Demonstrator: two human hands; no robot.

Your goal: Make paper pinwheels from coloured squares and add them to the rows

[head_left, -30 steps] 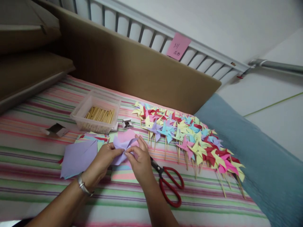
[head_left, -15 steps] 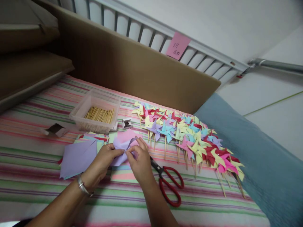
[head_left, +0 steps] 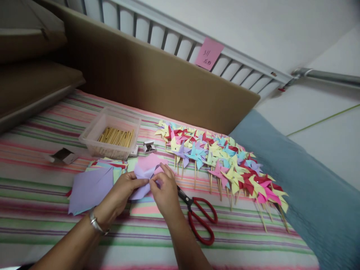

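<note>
Between my two hands is a purple paper pinwheel, its corners folded in toward the middle. My left hand pinches its left side between thumb and fingers. The thumb and fingertips of my right hand close on it near the centre and right side. Whether a pin is in the fingers cannot be made out. Beneath the hands lie coloured paper sheets, with pink and green ones showing. Left of them is a pile topped by a purple square with cuts from its corners. Red-handled scissors lie beside my right wrist.
A clear plastic box holds many short wooden sticks. Small open boxes stand nearby, one dark inside, another holding tiny pieces. Rows of finished pinwheels on sticks spread right. A cardboard panel stands behind the striped cloth.
The view has shifted slightly, so everything sits a little further left. Both hands stay on the purple pinwheel with almost the same grip.
</note>
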